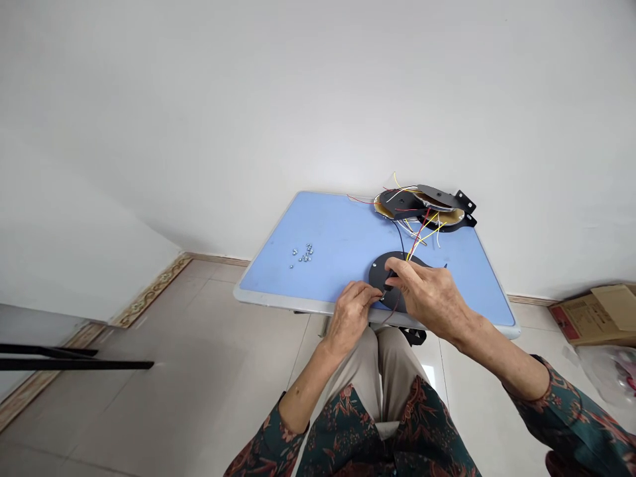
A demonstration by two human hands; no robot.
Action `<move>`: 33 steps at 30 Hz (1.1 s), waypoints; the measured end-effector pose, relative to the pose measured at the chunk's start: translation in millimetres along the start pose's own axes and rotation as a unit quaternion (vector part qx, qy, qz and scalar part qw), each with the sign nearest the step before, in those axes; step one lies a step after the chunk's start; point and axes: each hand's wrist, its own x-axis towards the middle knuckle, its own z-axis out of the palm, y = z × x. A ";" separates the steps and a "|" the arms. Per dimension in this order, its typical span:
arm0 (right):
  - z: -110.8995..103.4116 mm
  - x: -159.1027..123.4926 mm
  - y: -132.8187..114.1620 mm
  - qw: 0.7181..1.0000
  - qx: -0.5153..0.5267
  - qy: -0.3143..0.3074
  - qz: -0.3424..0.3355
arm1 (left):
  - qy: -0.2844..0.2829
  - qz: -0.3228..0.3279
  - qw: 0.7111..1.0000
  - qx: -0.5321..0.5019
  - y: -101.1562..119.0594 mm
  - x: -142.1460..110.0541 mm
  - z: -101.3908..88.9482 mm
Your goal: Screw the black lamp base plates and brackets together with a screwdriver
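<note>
One blue bench with a pale rim carries everything being worked on. One black rounded plate lies flat near its front edge, right of the middle, partly hidden under the hands. One bright screw head shows at the plate's upper left. To the left, well apart from the plate, lies one loose scatter of small silvery screws, about ten; some overlap, so the exact number cannot be told. At the far right corner sits one pile of black housings, at least three, overlapping, with two slotted tabs at their right end. Thin red, yellow, white and black wires trail from this area towards the plate, too tangled to count.

Two hands are at the plate. The right hand comes in from the right, knuckles up, its grip closed around one black-handled screwdriver, whose shaft slants down to the plate's left side. The left hand reaches up from below, back of the hand up, fingers bent and fingertips close together beside the driver's tip. Its grip is narrow; whether it pinches anything cannot be told.

On the floor at right stand one cardboard box, contents not visible, and one clear plastic bag with reddish things inside, too indistinct to identify.
</note>
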 end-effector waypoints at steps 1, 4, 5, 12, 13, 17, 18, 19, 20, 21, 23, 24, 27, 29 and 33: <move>-0.2 0.4 0.1 1.000 -0.001 -0.001 0.001 | -0.002 -0.004 1.000 -0.010 0.2 -0.3 -0.2; -0.5 0.5 0.3 1.000 -0.003 -0.001 0.001 | -0.013 -0.017 0.999 -0.041 1.7 -0.4 -1.5; -0.5 0.4 0.2 1.000 -0.003 -0.001 0.000 | -0.016 -0.021 0.998 -0.049 2.1 -0.2 -1.8; 0.8 -0.2 0.6 1.000 -0.016 0.015 -0.011 | -0.006 -0.035 0.998 -0.050 0.0 1.4 1.7; 1.2 -0.3 0.8 1.000 -0.017 0.018 -0.011 | -0.003 -0.034 0.998 -0.050 -0.5 1.5 2.1; 2.6 -0.6 1.3 1.000 -0.015 0.020 -0.011 | -0.001 -0.027 0.998 -0.051 -1.4 1.3 2.5; 3.0 -0.6 1.3 1.000 -0.016 0.020 -0.011 | 0.000 -0.025 0.998 -0.050 -1.5 1.2 2.5; 3.4 -0.6 1.2 1.000 -0.016 0.018 -0.011 | 0.003 -0.024 0.999 -0.048 -1.6 1.1 2.7; 3.8 -0.6 1.2 1.000 -0.015 0.017 -0.010 | 0.005 -0.024 0.999 -0.046 -1.8 1.0 3.0; 4.2 -0.5 1.1 1.000 -0.014 0.016 -0.009 | 0.007 -0.024 0.999 -0.044 -2.1 0.9 3.3; 4.7 -0.3 1.0 1.000 -0.008 0.012 -0.009 | 0.008 -0.027 0.999 -0.040 -2.8 0.7 4.1; 4.9 -0.2 1.0 1.000 -0.007 0.010 -0.009 | 0.008 -0.027 0.999 -0.038 -3.0 0.5 4.5; 4.9 -0.4 1.0 1.000 -0.006 -0.008 -0.010 | 0.007 -0.026 0.999 -0.031 -3.5 -0.1 4.9; 4.1 -0.3 0.6 1.000 -0.009 -0.024 -0.011 | 0.007 -0.025 0.999 -0.030 -3.2 -0.5 4.5; -1.0 2.9 -2.8 0.998 -0.034 -0.048 -0.029 | 0.002 -0.031 0.999 -0.042 -0.1 -0.7 1.5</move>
